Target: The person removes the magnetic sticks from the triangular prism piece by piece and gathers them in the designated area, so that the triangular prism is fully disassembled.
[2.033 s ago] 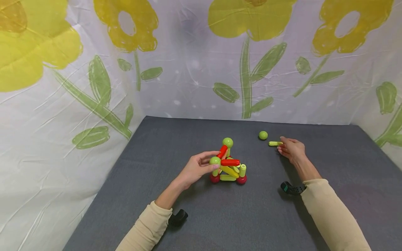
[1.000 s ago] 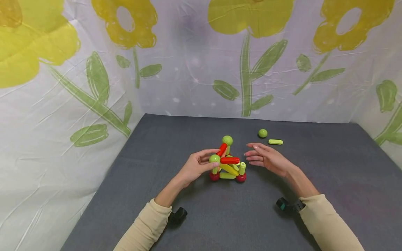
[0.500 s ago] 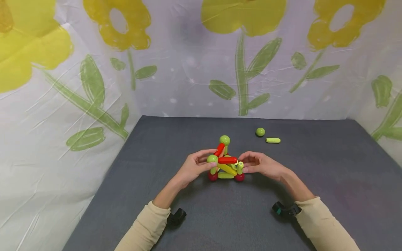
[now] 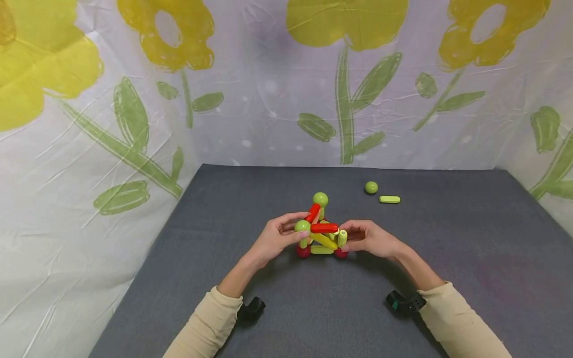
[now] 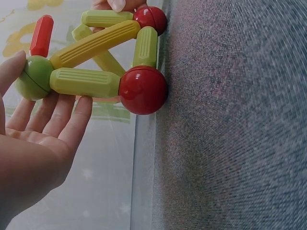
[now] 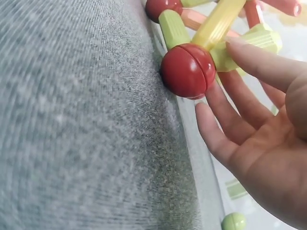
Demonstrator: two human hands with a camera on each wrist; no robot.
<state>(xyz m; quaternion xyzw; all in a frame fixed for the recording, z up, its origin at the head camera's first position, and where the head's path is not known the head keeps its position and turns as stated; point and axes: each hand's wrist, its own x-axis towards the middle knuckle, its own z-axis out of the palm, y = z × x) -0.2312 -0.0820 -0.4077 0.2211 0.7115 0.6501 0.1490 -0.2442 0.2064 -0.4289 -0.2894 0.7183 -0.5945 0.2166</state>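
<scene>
A small structure [image 4: 321,229] of green, yellow and red rods joined by balls stands mid-mat. My left hand [image 4: 286,233] pinches its left green ball [image 4: 303,226] between thumb and fingers; in the left wrist view that ball [image 5: 32,76] lies against my thumb, with my fingers [image 5: 62,112] under a green rod [image 5: 84,82] that runs to a red ball [image 5: 143,89]. My right hand [image 4: 358,236] pinches the upright green rod [image 4: 342,238] on the right side. In the right wrist view my thumb lies on that rod [image 6: 261,39], above a red ball [image 6: 187,70].
A loose green ball [image 4: 371,187] and a loose green rod [image 4: 389,199] lie on the grey mat [image 4: 447,233] behind my right hand. A flower-printed sheet [image 4: 268,99] closes in the back and left sides. Black wrist straps [image 4: 403,301] sit at both cuffs.
My right hand left the loose green rod at the far right, came left across the mat and took hold of the structure's right side. The left hand kept its hold.
</scene>
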